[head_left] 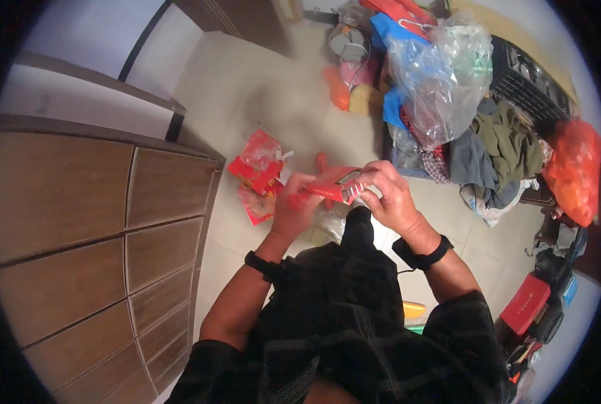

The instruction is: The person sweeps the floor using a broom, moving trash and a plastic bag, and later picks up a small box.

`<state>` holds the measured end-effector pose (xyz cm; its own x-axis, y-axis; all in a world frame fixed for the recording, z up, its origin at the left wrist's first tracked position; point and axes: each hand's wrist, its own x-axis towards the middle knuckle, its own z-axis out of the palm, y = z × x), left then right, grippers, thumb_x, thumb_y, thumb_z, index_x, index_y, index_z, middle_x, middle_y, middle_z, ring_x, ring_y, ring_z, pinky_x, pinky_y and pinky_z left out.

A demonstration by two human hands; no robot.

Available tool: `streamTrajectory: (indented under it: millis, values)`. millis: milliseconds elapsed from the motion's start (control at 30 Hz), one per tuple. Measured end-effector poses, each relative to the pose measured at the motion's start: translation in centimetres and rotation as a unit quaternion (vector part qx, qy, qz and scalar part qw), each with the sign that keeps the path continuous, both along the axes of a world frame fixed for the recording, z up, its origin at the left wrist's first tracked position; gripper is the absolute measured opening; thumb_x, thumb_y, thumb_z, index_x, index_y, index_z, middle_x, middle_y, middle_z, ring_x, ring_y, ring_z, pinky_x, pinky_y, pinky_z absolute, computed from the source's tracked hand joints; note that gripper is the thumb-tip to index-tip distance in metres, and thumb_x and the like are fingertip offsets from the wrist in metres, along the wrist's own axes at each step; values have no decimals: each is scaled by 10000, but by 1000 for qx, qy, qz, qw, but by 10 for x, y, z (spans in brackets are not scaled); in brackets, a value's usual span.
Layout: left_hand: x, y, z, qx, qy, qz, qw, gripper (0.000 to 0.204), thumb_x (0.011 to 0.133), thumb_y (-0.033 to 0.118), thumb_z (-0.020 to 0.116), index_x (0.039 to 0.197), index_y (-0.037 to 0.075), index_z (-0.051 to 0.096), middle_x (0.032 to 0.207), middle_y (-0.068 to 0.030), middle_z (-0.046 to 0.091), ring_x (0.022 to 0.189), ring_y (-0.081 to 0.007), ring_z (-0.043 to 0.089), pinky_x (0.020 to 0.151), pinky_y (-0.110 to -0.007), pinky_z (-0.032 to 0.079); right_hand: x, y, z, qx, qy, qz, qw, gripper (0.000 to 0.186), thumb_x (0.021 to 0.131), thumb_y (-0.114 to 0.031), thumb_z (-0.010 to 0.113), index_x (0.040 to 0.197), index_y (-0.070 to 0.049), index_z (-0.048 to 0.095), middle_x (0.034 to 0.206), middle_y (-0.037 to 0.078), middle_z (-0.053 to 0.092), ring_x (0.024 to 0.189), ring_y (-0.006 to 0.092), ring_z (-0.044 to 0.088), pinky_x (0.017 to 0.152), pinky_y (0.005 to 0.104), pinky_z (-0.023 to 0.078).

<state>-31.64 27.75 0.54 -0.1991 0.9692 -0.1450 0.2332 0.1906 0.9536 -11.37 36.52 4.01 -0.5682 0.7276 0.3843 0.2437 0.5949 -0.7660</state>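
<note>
Over the floor I hold a small red cardboard box with both hands. My left hand is closed round its left end. At its right end, the fingers of my right hand grip the edge, beside a row of white stripes; whether these are printed or inside the box I cannot tell. A dark panel shows on its upper face. Beyond my left hand, crumpled red packaging with clear plastic lies on the tiles, with another red and gold packet nearer. A narrow red piece lies just behind the box.
Brown wooden cabinets line the left side. At the far right stand heaped clothes, a large clear plastic bag, a black crate and an orange-red bag. A red box lies among clutter at the right wall.
</note>
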Motion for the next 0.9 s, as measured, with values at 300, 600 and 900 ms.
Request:
streamTrajectory:
  millis: [300,600,900]
  values:
    - [0,-4,2,33,29,10,999,252,760,95,646,971,23,527,873,-90,643,825,-168,626,728,-283,486,11,9,-1,-110,21,84,990,201,744,-116,694,919,-37,635,835,90,583,769,253,580,683,312,473]
    - [4,-6,9,-3,-25,-47,999,197,770,40,622,945,15,535,853,-67,637,783,-127,616,725,-261,485,15,14,5,-107,-22,74,991,108,811,-77,615,903,-22,620,757,103,578,668,254,562,605,315,453]
    - [1,-10,-1,6,-14,-39,999,196,753,26,635,927,21,544,834,-48,610,801,-112,589,720,-258,475,5,8,23,-170,-68,74,980,116,723,18,661,788,-12,570,696,93,539,602,211,530,556,306,430]
